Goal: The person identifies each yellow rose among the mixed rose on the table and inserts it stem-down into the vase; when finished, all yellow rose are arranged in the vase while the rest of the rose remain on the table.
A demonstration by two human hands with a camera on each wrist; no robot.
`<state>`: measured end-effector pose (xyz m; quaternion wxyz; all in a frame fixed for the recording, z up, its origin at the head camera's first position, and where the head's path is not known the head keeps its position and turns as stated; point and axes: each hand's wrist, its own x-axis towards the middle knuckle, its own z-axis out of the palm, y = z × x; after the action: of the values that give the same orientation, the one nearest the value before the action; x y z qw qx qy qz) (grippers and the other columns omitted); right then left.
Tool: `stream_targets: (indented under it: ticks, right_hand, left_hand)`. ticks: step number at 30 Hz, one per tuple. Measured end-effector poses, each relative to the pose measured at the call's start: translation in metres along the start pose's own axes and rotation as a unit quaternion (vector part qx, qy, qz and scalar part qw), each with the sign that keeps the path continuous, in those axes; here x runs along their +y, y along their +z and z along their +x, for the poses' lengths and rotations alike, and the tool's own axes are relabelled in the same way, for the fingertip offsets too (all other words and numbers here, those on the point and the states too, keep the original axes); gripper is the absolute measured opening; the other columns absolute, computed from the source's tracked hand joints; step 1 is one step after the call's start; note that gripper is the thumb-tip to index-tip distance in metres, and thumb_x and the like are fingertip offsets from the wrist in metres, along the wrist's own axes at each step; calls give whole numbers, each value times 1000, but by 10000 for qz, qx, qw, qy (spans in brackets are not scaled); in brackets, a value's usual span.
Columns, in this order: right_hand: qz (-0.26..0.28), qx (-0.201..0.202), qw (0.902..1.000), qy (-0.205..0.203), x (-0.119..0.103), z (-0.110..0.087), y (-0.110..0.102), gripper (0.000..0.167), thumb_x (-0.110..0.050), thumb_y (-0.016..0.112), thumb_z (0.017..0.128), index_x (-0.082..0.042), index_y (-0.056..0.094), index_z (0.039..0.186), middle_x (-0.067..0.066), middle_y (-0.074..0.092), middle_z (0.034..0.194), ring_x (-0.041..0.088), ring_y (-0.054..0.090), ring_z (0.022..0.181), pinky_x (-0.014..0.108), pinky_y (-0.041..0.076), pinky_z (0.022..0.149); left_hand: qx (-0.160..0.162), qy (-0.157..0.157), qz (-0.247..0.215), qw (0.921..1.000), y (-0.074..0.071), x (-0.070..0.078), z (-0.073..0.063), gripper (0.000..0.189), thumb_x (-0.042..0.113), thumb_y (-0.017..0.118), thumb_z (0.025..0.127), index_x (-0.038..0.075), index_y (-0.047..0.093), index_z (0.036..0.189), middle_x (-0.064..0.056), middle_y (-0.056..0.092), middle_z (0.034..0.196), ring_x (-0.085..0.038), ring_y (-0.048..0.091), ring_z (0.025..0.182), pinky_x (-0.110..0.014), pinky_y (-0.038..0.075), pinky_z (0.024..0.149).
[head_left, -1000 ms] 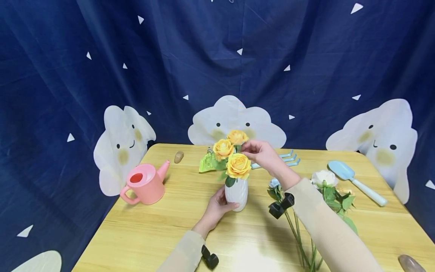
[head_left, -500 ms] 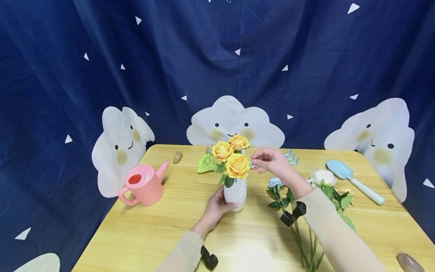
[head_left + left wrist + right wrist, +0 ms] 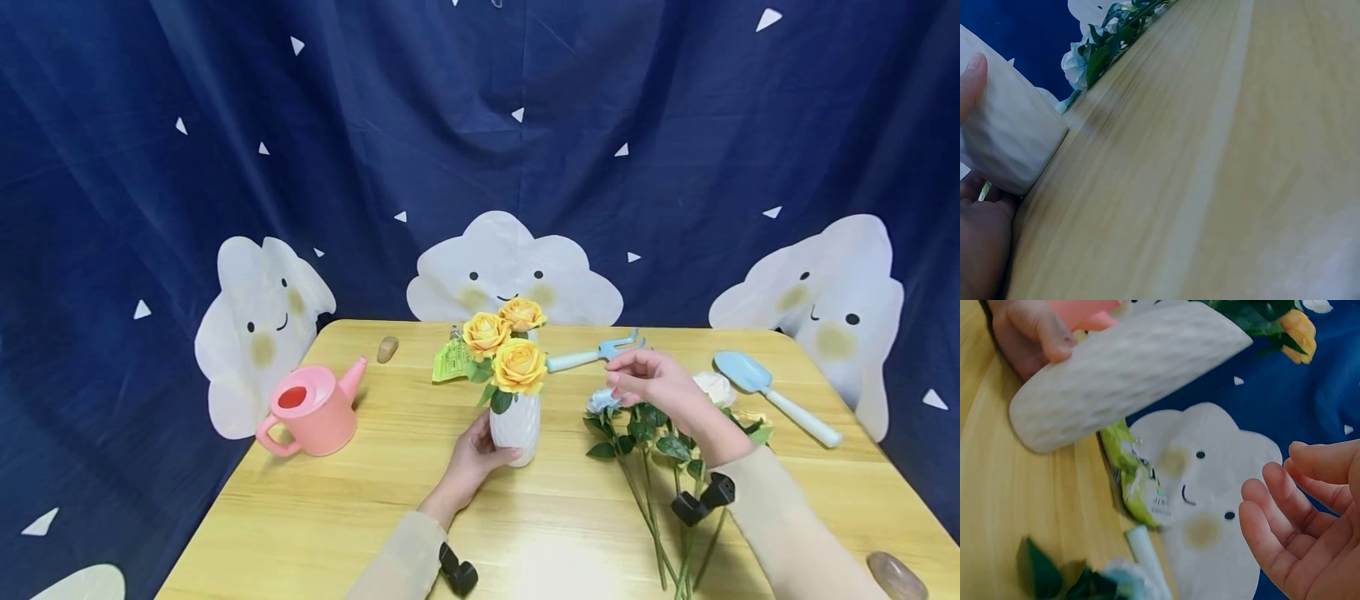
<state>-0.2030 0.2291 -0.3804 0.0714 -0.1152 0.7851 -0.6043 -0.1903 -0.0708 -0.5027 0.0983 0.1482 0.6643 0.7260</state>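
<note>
My left hand [image 3: 471, 463] grips the lower part of a white textured vase [image 3: 516, 432] standing on the table, thumb across its front. Three yellow roses [image 3: 520, 365] with green leaves rise from the vase mouth. In the left wrist view the thumb lies against the vase wall [image 3: 1007, 119]. My right hand [image 3: 660, 390] hovers to the right of the vase, over loose artificial flowers. Its fingers are loosely bent with nothing between them, as the right wrist view shows [image 3: 1310, 525]. Beneath it lie a pale blue rose [image 3: 602, 400] and a white rose [image 3: 716, 387], partly covered by the hand and arm.
A pink watering can [image 3: 315, 412] stands at the left. Behind the vase are a green packet [image 3: 451, 362] and a light blue hand fork [image 3: 577, 359]. A blue trowel [image 3: 780, 396] lies at the right. Stones sit at back left [image 3: 387, 349] and front right [image 3: 896, 575].
My right hand has let go of the rear yellow rose, which sits slightly lower, and moved right and down over the loose flowers. My left hand still holds the vase.
</note>
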Motion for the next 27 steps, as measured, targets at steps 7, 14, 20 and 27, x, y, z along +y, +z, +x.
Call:
stream_targets:
  ticks: [7, 14, 20, 27]
  right_hand:
    - [290, 324, 9982, 410, 24, -31, -14, 34, -16, 63, 89, 7, 52, 112, 16, 61, 93, 27, 63, 80, 37, 56, 69]
    - [388, 711, 9955, 493, 50, -73, -24, 25, -11, 62, 90, 3, 55, 109, 16, 62, 93, 25, 63, 78, 36, 56, 67]
    - [683, 851, 9917, 684, 67, -102, -28, 19, -8, 61, 90, -1, 58, 107, 13, 63, 92, 25, 64, 77, 38, 57, 66]
    - [1272, 974, 9841, 762, 85, -130, -37, 15, -3, 56, 91, -8, 62, 104, 10, 63, 90, 23, 63, 76, 41, 56, 65]
  left_hand:
    - [6, -65, 9, 10000, 1, 2, -1, 76, 11, 76, 77, 12, 37, 142, -6, 44, 139, -19, 37, 130, -32, 29, 107]
    - [4, -61, -40, 10000, 3, 2, -1, 77, 9, 76, 77, 11, 36, 143, -7, 42, 141, -20, 35, 131, -32, 28, 108]
    - [15, -29, -91, 10000, 1, 2, -1, 77, 8, 77, 76, 10, 36, 142, -7, 43, 141, -20, 35, 131, -31, 28, 108]
    - [71, 120, -226, 9996, 1, -1, 1, 74, 4, 77, 75, 7, 41, 139, -10, 46, 137, -22, 39, 129, -34, 30, 107]
